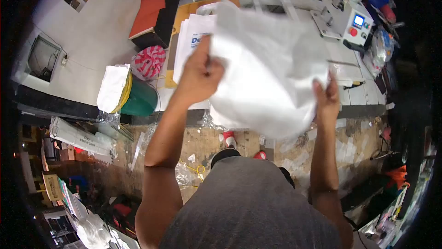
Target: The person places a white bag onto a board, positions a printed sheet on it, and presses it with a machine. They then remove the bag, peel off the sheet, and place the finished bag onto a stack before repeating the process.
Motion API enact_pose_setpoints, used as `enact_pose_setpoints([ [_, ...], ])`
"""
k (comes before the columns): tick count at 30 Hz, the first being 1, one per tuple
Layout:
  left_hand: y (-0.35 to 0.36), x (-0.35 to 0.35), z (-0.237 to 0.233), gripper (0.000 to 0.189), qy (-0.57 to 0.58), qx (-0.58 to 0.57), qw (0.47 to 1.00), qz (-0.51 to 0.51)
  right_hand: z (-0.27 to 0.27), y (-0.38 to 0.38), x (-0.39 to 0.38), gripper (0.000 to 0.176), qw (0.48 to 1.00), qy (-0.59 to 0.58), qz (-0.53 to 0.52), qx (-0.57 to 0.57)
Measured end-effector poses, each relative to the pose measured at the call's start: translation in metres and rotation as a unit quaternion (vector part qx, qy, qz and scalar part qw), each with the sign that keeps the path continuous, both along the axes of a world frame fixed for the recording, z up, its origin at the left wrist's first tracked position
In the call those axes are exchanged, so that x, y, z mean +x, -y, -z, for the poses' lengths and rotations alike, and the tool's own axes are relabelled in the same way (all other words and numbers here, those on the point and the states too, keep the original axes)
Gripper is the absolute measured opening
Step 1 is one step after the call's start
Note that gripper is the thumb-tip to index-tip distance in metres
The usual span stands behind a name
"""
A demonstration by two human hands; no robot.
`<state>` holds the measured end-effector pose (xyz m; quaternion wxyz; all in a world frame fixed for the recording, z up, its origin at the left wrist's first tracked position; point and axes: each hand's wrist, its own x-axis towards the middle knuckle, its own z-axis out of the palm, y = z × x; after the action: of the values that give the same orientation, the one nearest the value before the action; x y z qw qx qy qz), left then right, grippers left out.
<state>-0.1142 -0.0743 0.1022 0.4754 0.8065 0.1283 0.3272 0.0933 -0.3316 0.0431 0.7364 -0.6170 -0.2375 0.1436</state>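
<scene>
A large white sheet (258, 69), blurred by motion, hangs between my two hands over the worktable's front edge. My left hand (199, 75) grips its left side with thumb and fingers closed. At the sheet's right side my right hand (327, 94) pinches the edge, fingers partly smeared. The sheet is bent and creased, and looks thin and flexible. Behind it, close to my left hand, lies a stack of white sheets (195, 28) with blue lettering, partly hidden by the held one.
A machine with a small screen and red button (354, 27) stands at the back right. A knife-like tool (352, 84) lies below it. To the left are a green bin (140, 98), a pink-and-white striped bundle (148, 62) and a black box with red top (156, 21). Scraps litter the floor.
</scene>
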Motion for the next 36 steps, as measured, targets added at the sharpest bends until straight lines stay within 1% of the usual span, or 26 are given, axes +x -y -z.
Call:
enact_pose_setpoints([
  [1,-0.021,-0.002,-0.006,0.053,0.078,0.092,0.991,-0.051,-0.027,-0.03,0.003,0.058,0.993,0.104,0.027,0.041],
  [2,-0.04,-0.007,-0.022,0.05,0.122,0.213,0.963,-0.109,-0.051,-0.054,0.007,0.06,0.979,0.187,0.06,0.05],
  [3,-0.058,-0.011,-0.044,0.047,0.162,0.33,0.915,-0.165,-0.077,-0.078,0.01,0.062,0.957,0.268,0.092,0.058],
  [5,-0.092,-0.011,-0.077,0.044,0.307,0.262,0.898,-0.173,-0.132,-0.133,0.014,0.067,0.879,0.416,0.148,0.181],
  [7,-0.134,-0.001,-0.115,0.044,0.429,0.374,0.793,-0.22,-0.172,-0.183,0.027,0.052,0.824,0.47,0.2,0.245],
  [8,-0.15,0.001,-0.123,0.044,0.428,0.372,0.793,-0.222,-0.189,-0.209,0.03,0.052,0.825,0.47,0.198,0.243],
  [10,-0.182,0.005,-0.131,0.041,0.316,0.394,0.791,-0.344,-0.212,-0.257,0.031,0.033,0.848,0.444,0.122,0.262],
  [11,-0.208,0.008,-0.124,0.042,0.261,0.419,0.791,-0.362,-0.205,-0.275,0.035,0.027,0.839,0.479,0.196,0.168],
  [12,-0.25,0.019,-0.097,0.039,0.249,0.391,0.815,-0.347,-0.18,-0.298,0.057,0.03,0.869,0.447,0.207,0.036],
  [13,-0.267,0.023,-0.067,0.04,0.082,0.486,0.776,-0.393,-0.141,-0.319,0.077,0.043,0.883,0.406,0.214,-0.096],
  [14,-0.277,0.035,-0.02,0.042,0.086,0.449,0.809,-0.37,-0.091,-0.342,0.076,0.046,0.908,0.386,0.162,-0.037],
  [15,-0.295,0.043,0.049,0.044,-0.003,0.384,0.842,-0.379,-0.02,-0.361,0.098,0.044,0.893,0.414,0.119,-0.131],
  [16,-0.297,0.037,0.113,0.042,-0.121,0.327,0.879,-0.324,0.031,-0.363,0.087,0.04,0.92,0.319,0.045,-0.223],
  [17,-0.288,0.029,0.166,0.043,-0.236,0.266,0.885,-0.3,0.109,-0.366,0.099,0.03,0.875,0.337,-0.038,-0.344],
  [18,-0.276,0.018,0.198,0.043,-0.33,0.192,0.886,-0.263,0.168,-0.354,0.094,0.034,0.875,0.357,-0.087,-0.314],
  [19,-0.267,0.007,0.225,0.044,-0.381,0.158,0.877,-0.246,0.181,-0.341,0.074,0.039,0.858,0.335,-0.116,-0.371],
  [21,-0.25,-0.005,0.234,0.044,-0.353,0.174,0.884,-0.253,0.195,-0.327,0.048,0.042,0.814,0.375,-0.064,-0.438],
  [22,-0.249,-0.006,0.236,0.044,-0.324,0.191,0.889,-0.26,0.196,-0.326,0.044,0.042,0.815,0.372,-0.062,-0.439],
  [23,-0.252,-0.005,0.237,0.044,-0.325,0.191,0.89,-0.256,0.198,-0.324,0.042,0.044,0.812,0.391,-0.026,-0.433],
  [24,-0.253,-0.006,0.239,0.045,-0.286,0.202,0.894,-0.279,0.199,-0.322,0.04,0.046,0.805,0.41,0.007,-0.428],
  [25,-0.255,-0.006,0.24,0.045,-0.246,0.213,0.896,-0.303,0.202,-0.323,0.04,0.046,0.805,0.41,0.007,-0.43],
  [27,-0.262,-0.006,0.248,0.043,-0.232,0.192,0.901,-0.313,0.21,-0.326,0.043,0.048,0.835,0.388,0.081,-0.382],
  [29,-0.266,-0.005,0.25,0.041,-0.22,0.173,0.905,-0.322,0.214,-0.328,0.045,0.048,0.842,0.372,0.09,-0.381],
  [31,-0.265,-0.004,0.245,0.038,-0.283,0.058,0.904,-0.316,0.213,-0.331,0.045,0.048,0.849,0.353,0.1,-0.381],
  [34,-0.261,-0.002,0.234,0.04,-0.312,0.017,0.891,-0.328,0.214,-0.337,0.051,0.047,0.864,0.322,0.064,-0.381],
  [36,-0.261,-0.003,0.244,0.041,-0.285,0.044,0.894,-0.342,0.213,-0.342,0.05,0.047,0.842,0.374,0.075,-0.382],
])
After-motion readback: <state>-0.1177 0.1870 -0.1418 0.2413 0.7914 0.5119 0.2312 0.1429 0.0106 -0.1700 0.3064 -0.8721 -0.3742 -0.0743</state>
